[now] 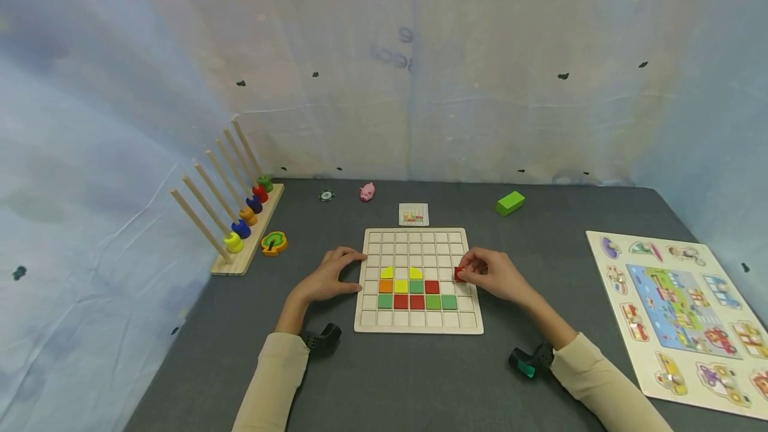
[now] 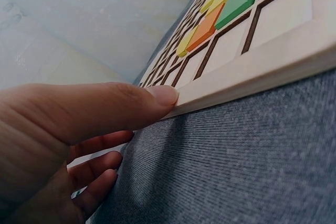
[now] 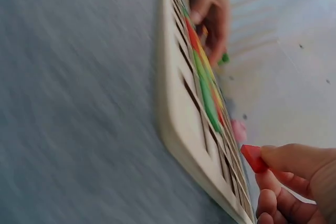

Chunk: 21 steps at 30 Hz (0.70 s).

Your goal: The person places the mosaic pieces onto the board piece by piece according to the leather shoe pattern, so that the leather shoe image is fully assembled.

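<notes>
The grey tabletop (image 1: 420,379) carries a picture puzzle (image 1: 684,315) at the right and a peg rack (image 1: 237,209) at the far left. In the middle lies the grid board (image 1: 418,325), partly filled with coloured tiles. The left hand (image 1: 329,277) rests at the board's left edge, thumb pressed to the rim, fingers (image 2: 97,163) loosely curled. The right hand (image 1: 495,274) has its fingers clamped on a red tile (image 1: 459,274), over the board's right side.

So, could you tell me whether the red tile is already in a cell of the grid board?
Not yet. The right hand pinches the red tile above the grid board; the right wrist view shows it clear of the cells.
</notes>
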### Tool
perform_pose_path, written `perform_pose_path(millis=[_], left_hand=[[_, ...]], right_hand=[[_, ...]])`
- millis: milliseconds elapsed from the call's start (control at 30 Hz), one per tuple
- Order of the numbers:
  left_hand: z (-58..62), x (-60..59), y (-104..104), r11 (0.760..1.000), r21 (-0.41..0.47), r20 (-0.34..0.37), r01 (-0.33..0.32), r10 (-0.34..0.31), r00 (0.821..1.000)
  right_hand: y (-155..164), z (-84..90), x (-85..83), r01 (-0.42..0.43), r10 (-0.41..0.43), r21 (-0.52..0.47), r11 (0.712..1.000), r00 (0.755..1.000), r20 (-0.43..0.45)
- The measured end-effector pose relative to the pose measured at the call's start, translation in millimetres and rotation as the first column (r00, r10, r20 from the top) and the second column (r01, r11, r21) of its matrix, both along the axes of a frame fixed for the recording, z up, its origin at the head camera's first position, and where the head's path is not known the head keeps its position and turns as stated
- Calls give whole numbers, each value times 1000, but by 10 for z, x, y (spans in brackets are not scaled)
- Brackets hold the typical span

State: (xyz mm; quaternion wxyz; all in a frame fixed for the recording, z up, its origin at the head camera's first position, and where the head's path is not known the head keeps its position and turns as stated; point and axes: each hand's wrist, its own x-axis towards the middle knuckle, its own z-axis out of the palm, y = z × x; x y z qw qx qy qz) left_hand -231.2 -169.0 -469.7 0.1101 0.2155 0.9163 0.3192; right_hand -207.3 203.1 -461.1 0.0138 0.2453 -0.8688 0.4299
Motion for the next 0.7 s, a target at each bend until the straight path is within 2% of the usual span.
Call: perform_pose_path(millis=[100, 167, 267, 333, 700], left_hand=[[0, 4, -2, 1000, 4, 0, 1, -1, 1000], [3, 10, -1, 1000, 9, 2, -4, 4, 1000], [8, 13, 3, 1000, 9, 2, -9, 9, 1000], [11, 13, 5, 1000, 9, 3, -11, 11, 1000], [6, 13, -5, 1000, 20, 2, -5, 5, 1000]], right_hand=[[-149, 99, 125, -40, 41, -15, 999, 999, 36], [-204, 79, 147, -54, 54, -5, 999, 998, 30], [-237, 28, 141, -55, 55, 21, 998, 998, 12], [-221, -85, 89, -56, 56, 32, 998, 998, -1], [-248, -51, 121, -34, 40, 117, 993, 998, -43]])
